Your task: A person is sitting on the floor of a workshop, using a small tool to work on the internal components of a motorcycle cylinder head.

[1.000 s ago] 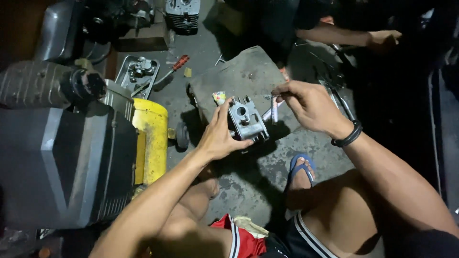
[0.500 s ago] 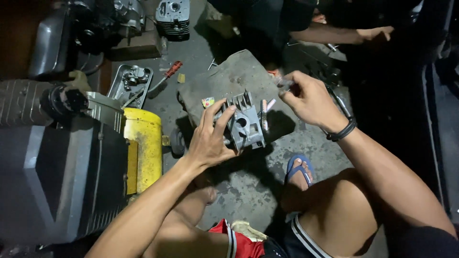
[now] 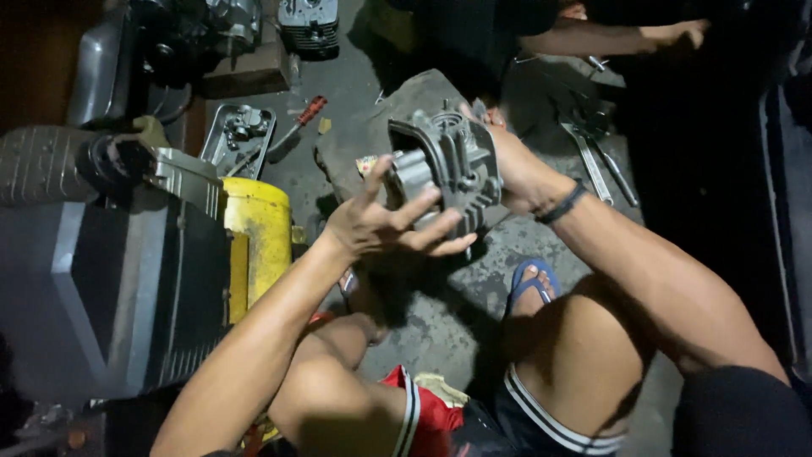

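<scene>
Hands held one grey finned engine casting [image 3: 448,169] up above the concrete floor [image 3: 440,322], between the person's raised knees and a flat grey mat [image 3: 372,127]. Left hand [image 3: 385,224] lay under and against the casting's near side, fingers spread wide and palm up, supporting rather than clasping it. Right hand [image 3: 512,165] was closed around the casting's far right edge, its fingers mostly hidden behind the metal; a dark band [image 3: 562,203] circled that wrist. The casting stood tilted, its round bore facing up and away.

To the left stood a grey machine housing [image 3: 93,288] with a yellow tank [image 3: 254,228] beside it, both just beside the left forearm. Beyond them lay one metal tray [image 3: 237,135] holding small parts, and one red-handled screwdriver [image 3: 300,123] on the floor next to it. Two wrenches [image 3: 596,161] lay on the floor to the right of the casting, well apart from it. One blue sandal [image 3: 529,283] showed below the casting. At the top edge another person's arm [image 3: 626,38] reached across, apart from the casting. The casting hid the mat's middle.
</scene>
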